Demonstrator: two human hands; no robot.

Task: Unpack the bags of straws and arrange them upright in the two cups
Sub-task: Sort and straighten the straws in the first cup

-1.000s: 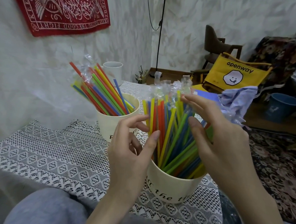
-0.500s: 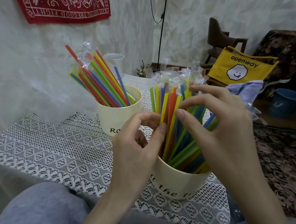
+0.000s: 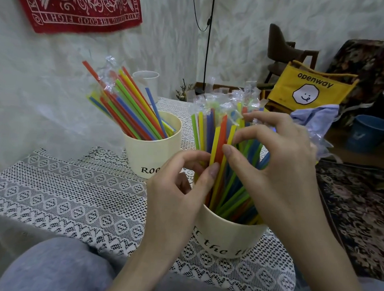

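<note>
Two cream cups stand on the lace tablecloth (image 3: 70, 201). The far cup (image 3: 151, 152) holds coloured straws (image 3: 125, 109) that lean to the left. The near cup (image 3: 228, 239) holds a larger bunch of wrapped straws (image 3: 218, 135), which stand nearly upright. My left hand (image 3: 179, 189) pinches straws at the bunch's left side between thumb and fingers. My right hand (image 3: 275, 164) curls round the right side of the same bunch, its thumb and forefinger touching a yellow and an orange straw. The lower part of the bunch is hidden behind both hands.
A white cup (image 3: 145, 79) stands at the table's far edge by the wall. To the right are a yellow "openway" bag (image 3: 309, 89), a blue cloth (image 3: 314, 119), a blue bucket (image 3: 371, 134) and a patterned rug (image 3: 357, 214). My grey-clad knee (image 3: 55, 267) is at bottom left.
My right hand has slid down the bunch towards my left hand, gathering the straws more upright. The left hand keeps its pinch. The view has tilted slightly.
</note>
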